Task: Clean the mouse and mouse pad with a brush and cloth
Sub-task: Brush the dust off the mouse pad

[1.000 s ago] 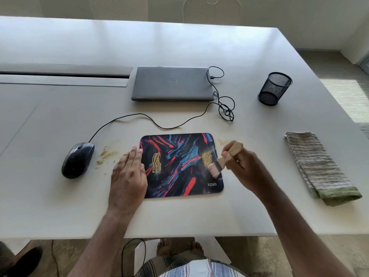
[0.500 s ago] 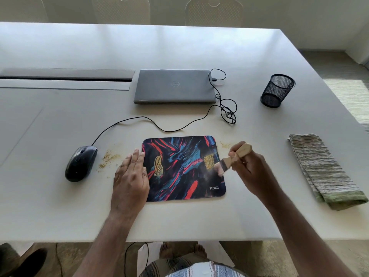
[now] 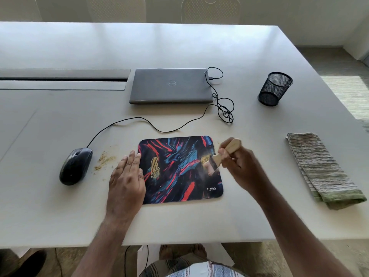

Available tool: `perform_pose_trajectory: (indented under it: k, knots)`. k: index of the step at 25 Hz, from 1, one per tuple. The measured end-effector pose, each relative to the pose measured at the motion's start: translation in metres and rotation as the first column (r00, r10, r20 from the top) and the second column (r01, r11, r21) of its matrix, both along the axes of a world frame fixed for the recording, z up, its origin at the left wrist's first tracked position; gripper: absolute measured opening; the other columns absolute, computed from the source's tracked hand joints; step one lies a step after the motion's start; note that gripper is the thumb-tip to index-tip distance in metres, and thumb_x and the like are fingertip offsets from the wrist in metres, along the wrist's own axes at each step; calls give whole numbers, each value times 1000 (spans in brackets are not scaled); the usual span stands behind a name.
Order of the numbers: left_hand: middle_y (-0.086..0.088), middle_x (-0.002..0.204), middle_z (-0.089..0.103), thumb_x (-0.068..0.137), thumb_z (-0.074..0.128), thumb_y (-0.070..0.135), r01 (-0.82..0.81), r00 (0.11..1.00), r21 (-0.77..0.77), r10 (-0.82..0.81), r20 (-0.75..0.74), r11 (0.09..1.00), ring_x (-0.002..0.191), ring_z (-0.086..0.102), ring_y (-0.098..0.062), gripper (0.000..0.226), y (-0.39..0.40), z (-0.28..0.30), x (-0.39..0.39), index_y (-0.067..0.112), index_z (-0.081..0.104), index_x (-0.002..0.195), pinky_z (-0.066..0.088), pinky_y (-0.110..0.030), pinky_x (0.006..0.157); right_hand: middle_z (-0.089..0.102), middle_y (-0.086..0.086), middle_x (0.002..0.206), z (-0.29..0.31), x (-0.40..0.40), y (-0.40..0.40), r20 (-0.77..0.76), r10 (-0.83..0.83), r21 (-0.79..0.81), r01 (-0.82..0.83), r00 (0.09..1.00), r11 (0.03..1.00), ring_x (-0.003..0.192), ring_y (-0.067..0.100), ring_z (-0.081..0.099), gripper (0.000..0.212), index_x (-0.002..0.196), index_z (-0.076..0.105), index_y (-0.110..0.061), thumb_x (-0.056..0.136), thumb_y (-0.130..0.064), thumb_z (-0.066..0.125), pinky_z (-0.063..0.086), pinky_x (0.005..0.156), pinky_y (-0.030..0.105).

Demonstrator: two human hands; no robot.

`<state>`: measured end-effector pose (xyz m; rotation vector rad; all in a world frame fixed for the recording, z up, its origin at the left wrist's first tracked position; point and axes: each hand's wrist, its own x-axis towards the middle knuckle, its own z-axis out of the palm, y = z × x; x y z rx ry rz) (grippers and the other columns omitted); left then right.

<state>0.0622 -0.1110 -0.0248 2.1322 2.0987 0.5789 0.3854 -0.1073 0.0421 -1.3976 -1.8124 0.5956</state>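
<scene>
Since half a second ago brush bristles are back down on the mouse pad, on the crumb patch just left of my right hand, which grips the wooden handle; handle axis runs up-right from the bristles. Left hand lies flat, fingers together, pressing the pad's left edge. Second crumb streak sits just right of that hand. Mouse and loose crumbs lie left of it. Cloth is well right of my brush hand; nothing blocks the sweep.
</scene>
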Motion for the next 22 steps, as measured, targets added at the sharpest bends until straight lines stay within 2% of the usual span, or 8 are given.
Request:
perform_pose_trajectory:
  k: [3, 8, 11, 14, 18, 20, 22]
  knots:
    - [-6, 160, 44, 101, 33, 27, 9, 1000, 7, -9, 4, 1000, 149, 38, -24, 56, 0, 2, 1, 13, 47, 153, 25, -40, 123, 60, -7, 82, -5, -15, -3, 33, 100, -18, -99, 994, 995, 67, 13, 59, 13, 96, 55, -19, 108, -20, 50, 48, 65, 24]
    - [-5, 160, 44, 100, 35, 26, -5, 1000, 10, 5, 23, 1000, 149, 38, -24, 55, -1, 4, 2, 14, 49, 152, 24, -39, 123, 61, -7, 78, -5, 18, 13, 43, -113, -5, 113, 993, 994, 67, 16, 61, 18, 97, 56, -18, 105, -31, 46, 48, 66, 30]
    - [-5, 160, 44, 101, 34, 27, 2, 1000, 8, -2, 14, 1000, 149, 38, -24, 55, -1, 3, 2, 14, 48, 152, 25, -40, 124, 62, -2, 80, 0, 2, 10, -19, -67, 7, 67, 998, 998, 67, 19, 62, 22, 98, 56, -16, 105, -33, 45, 50, 68, 31]
    - [-5, 160, 44, 101, 34, 27, 2, 1000, 8, -2, 14, 1000, 149, 38, -24, 55, -1, 3, 1, 14, 48, 152, 25, -40, 124, 61, 0, 81, -2, -20, 7, 11, 37, -19, -37, 999, 999, 67, 18, 58, 19, 97, 55, -15, 106, -29, 46, 48, 67, 29]
    - [-4, 161, 43, 101, 33, 28, -1, 1000, 4, 1, 17, 1000, 150, 36, -22, 56, -1, 3, 2, 15, 47, 153, 23, -38, 124, 61, 0, 72, -2, 3, 22, 78, -98, 24, 97, 992, 995, 63, 23, 60, 17, 97, 54, -16, 107, -28, 47, 51, 66, 41]
    - [-3, 161, 42, 101, 33, 28, -1, 1000, 3, 1, 18, 1000, 150, 36, -22, 56, 0, 3, 2, 15, 47, 153, 23, -38, 125, 64, 0, 71, 2, 10, 23, 17, -149, 34, 149, 989, 988, 63, 22, 64, 16, 97, 55, -18, 106, -28, 47, 52, 66, 39]
    - [-3, 161, 42, 101, 33, 28, 1, 1000, 9, -1, 16, 1000, 150, 36, -22, 55, 0, 1, 2, 15, 46, 154, 24, -39, 125, 65, 0, 75, 7, -3, 21, -23, -112, 40, 113, 993, 993, 66, 21, 65, 16, 98, 56, -17, 106, -28, 47, 51, 67, 34]
